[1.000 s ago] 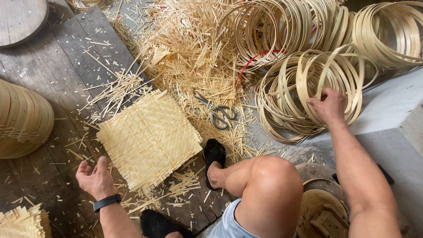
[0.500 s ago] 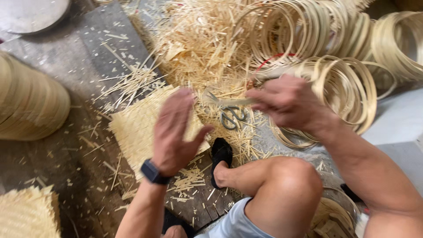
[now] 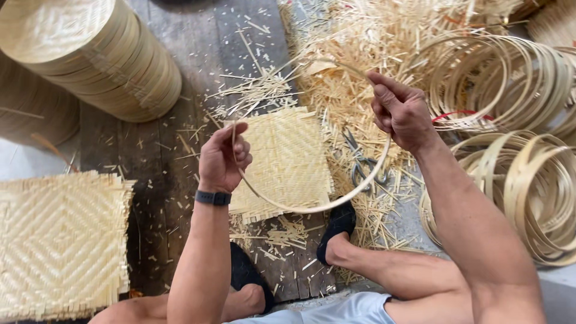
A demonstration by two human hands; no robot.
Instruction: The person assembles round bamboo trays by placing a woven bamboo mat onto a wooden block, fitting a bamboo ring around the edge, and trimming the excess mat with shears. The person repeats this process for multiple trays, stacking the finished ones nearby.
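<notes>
Both hands hold one bamboo hoop (image 3: 312, 207) above the woven mat (image 3: 288, 159) on the floor: the left hand (image 3: 223, 159) has a closed grip on its left rim, the right hand (image 3: 401, 111) a closed grip on its upper right rim. The hoop's plane is tilted toward the camera, appearing as an oval with its long axis running from lower left, over the mat, to upper right. Scissors (image 3: 363, 165) lie just right of the mat.

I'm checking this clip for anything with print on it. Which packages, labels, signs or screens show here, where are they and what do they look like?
No packages, labels or signs show.
Wristband: on the left wrist, a dark band; whether it has a screen cannot be told.
Everything else is bare bamboo: the hoop held in both hands, woven mats, loose strips.
</notes>
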